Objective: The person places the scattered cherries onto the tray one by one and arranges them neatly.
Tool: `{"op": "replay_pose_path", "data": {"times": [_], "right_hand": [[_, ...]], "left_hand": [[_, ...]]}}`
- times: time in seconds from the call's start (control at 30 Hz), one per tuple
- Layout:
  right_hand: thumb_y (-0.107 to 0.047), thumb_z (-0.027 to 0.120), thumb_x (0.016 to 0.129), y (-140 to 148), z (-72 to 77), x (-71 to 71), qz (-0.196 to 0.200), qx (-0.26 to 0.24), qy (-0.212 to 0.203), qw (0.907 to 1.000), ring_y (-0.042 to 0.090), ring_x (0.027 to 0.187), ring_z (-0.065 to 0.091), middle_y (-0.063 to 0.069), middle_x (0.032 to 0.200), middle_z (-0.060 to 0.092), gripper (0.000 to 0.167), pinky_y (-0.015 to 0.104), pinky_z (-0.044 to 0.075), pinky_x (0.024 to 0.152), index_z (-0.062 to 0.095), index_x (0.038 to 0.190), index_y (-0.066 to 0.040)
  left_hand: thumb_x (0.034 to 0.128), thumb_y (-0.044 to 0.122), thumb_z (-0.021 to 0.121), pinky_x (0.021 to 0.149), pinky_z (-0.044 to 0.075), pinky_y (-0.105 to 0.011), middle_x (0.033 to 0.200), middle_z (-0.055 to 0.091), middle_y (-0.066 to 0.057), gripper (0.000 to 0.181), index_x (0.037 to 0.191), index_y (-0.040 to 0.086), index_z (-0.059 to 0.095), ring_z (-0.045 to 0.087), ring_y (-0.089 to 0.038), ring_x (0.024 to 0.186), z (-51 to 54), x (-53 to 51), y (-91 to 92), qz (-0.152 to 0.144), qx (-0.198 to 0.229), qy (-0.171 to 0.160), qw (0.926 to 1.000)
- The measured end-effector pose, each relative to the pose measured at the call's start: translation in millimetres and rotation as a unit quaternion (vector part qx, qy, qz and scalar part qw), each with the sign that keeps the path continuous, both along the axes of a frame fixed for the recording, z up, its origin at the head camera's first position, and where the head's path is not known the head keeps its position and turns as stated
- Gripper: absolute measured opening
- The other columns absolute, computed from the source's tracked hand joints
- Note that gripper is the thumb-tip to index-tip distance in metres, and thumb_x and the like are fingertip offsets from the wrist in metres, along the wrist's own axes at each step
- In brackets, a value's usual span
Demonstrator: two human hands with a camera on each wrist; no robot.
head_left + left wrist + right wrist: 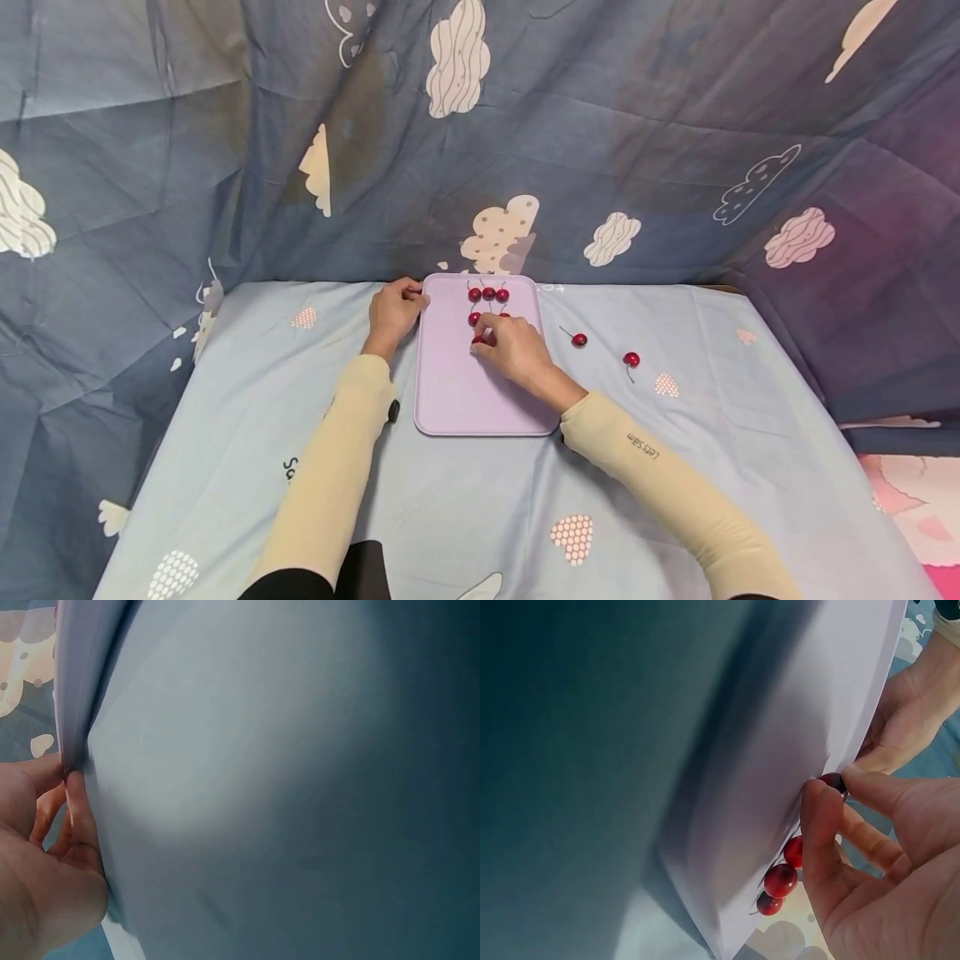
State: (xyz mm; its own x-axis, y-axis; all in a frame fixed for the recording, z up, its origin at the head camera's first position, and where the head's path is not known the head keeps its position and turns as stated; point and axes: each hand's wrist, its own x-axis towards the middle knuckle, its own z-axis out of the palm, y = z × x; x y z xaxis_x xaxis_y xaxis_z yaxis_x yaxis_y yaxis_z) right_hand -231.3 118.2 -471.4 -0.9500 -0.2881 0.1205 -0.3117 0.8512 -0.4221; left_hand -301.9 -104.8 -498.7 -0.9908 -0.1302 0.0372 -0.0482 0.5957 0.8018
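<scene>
A pale purple tray lies on the cloth-covered table. At its upper left edge, my left hand pinches the rim between thumb and fingers; the left wrist view shows these fingertips on the tray's rim. My right hand, above the tray, holds a red cherry between thumb and index finger. Beyond it, a row of three cherries with stems sits near the tray's far edge. Below that row lies another cherry, and one more cherry is partly hidden by my right hand.
Right of the tray, a stemmed cherry lies on the light blue cloth. Farther right lies a second loose cherry. A dark blue cloud-patterned curtain hangs behind the table and along both sides.
</scene>
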Motion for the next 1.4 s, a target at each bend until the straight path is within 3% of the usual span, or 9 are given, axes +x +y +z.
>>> {"op": "replay_pose_path", "data": {"times": [0.43, 0.63, 0.73, 0.8, 0.9, 0.97, 1.07, 1.27, 1.4], "right_hand": [[-0.026, 0.085, 0.089, 8.8, -0.4, 11.0, -0.018, -0.024, -0.01, 0.9995, 0.023, 0.08, 0.068, 0.001, 0.083, 0.075, 0.02, 0.041, 0.051, 0.076, 0.071, 0.101, -0.017], [-0.028, 0.082, 0.092, 19.1, 7.3, 23.7, -0.015, -0.068, -0.003, 0.9976, 0.023, 0.082, 0.065, 0.006, 0.088, 0.072, 0.017, 0.039, 0.049, 0.076, 0.069, 0.094, -0.017], [-0.026, 0.079, 0.094, 28.5, 11.3, 30.4, -0.025, -0.133, -0.047, 0.9897, 0.02, 0.074, 0.065, 0.008, 0.092, 0.072, 0.013, 0.033, 0.05, 0.067, 0.07, 0.097, -0.017], [-0.022, 0.075, 0.097, 35.8, 13.1, 33.4, -0.03, -0.212, -0.111, 0.9705, 0.018, 0.068, 0.064, 0.011, 0.098, 0.071, 0.011, 0.029, 0.05, 0.06, 0.072, 0.105, -0.015], [-0.016, 0.07, 0.101, 48.1, 14.6, 36.0, -0.063, -0.338, -0.207, 0.9157, 0.017, 0.063, 0.064, 0.014, 0.108, 0.068, 0.02, 0.027, 0.051, 0.051, 0.072, 0.12, -0.011], [-0.013, 0.068, 0.101, 58.5, 14.9, 36.4, -0.083, -0.391, -0.236, 0.8856, 0.015, 0.063, 0.063, 0.015, 0.114, 0.066, 0.027, 0.027, 0.053, 0.053, 0.07, 0.128, -0.008], [-0.01, 0.066, 0.102, 78.2, 14.6, 35.8, -0.114, -0.434, -0.245, 0.8594, 0.011, 0.064, 0.063, 0.011, 0.116, 0.066, 0.032, 0.025, 0.056, 0.055, 0.067, 0.134, -0.006], [-0.002, 0.059, 0.105, 118.3, 9.3, 31.4, -0.151, -0.526, -0.232, 0.804, 0.005, 0.062, 0.058, 0.0, 0.102, 0.065, 0.035, 0.019, 0.054, 0.056, 0.06, 0.14, -0.002], [-0.003, 0.059, 0.106, 136.0, 3.2, 30.5, -0.175, -0.55, -0.226, 0.7847, 0.004, 0.061, 0.057, -0.001, 0.102, 0.069, 0.037, 0.018, 0.054, 0.056, 0.06, 0.143, -0.004]], "left_hand": [[0.098, 0.02, 0.074, 0.105, 0.051, -0.045, 0.114, 0.077, -0.014, 0.023, 0.117, 0.008, 0.076, 0.071, -0.032, 0.11, -0.3, 4.4, 4.6, -0.011, 0.005, 0.005, 0.9999], [0.0978, 0.019, 0.074, 0.105, 0.051, -0.045, 0.113, 0.077, -0.014, 0.022, 0.117, 0.008, 0.075, 0.07, -0.032, 0.109, 0.6, 3.1, 5.2, -0.007, 0.006, -0.002, 1.0], [0.0984, 0.02, 0.074, 0.105, 0.051, -0.044, 0.114, 0.077, -0.014, 0.021, 0.117, 0.009, 0.075, 0.07, -0.031, 0.11, 0.7, 3.0, 5.3, -0.009, 0.003, -0.003, 0.9999], [0.0987, 0.02, 0.073, 0.105, 0.051, -0.044, 0.114, 0.077, -0.014, 0.022, 0.117, 0.009, 0.075, 0.07, -0.031, 0.11, 1.0, 3.3, 5.0, -0.009, 0.002, -0.003, 1.0], [0.0989, 0.019, 0.072, 0.105, 0.051, -0.044, 0.114, 0.076, -0.014, 0.023, 0.118, 0.008, 0.075, 0.07, -0.032, 0.109, 1.4, 4.1, 4.0, -0.008, 0.002, -0.001, 1.0], [0.0988, 0.019, 0.072, 0.105, 0.05, -0.045, 0.114, 0.076, -0.015, 0.023, 0.119, 0.008, 0.075, 0.07, -0.032, 0.109, 2.0, 4.6, 3.3, -0.007, 0.003, 0.002, 1.0], [0.0986, 0.019, 0.072, 0.104, 0.051, -0.046, 0.114, 0.076, -0.016, 0.024, 0.119, 0.007, 0.075, 0.07, -0.033, 0.109, 2.6, 4.6, 2.4, -0.009, 0.001, 0.007, 0.9999], [0.0992, 0.019, 0.072, 0.106, 0.05, -0.046, 0.115, 0.076, -0.015, 0.023, 0.119, 0.007, 0.075, 0.069, -0.033, 0.11, 3.7, 3.0, 0.1, -0.011, 0.003, -0.003, 0.9999], [0.0994, 0.019, 0.072, 0.106, 0.05, -0.046, 0.115, 0.076, -0.016, 0.023, 0.119, 0.007, 0.075, 0.069, -0.033, 0.11, 4.7, 3.0, -0.7, -0.013, 0.007, -0.006, 0.9999]]}}
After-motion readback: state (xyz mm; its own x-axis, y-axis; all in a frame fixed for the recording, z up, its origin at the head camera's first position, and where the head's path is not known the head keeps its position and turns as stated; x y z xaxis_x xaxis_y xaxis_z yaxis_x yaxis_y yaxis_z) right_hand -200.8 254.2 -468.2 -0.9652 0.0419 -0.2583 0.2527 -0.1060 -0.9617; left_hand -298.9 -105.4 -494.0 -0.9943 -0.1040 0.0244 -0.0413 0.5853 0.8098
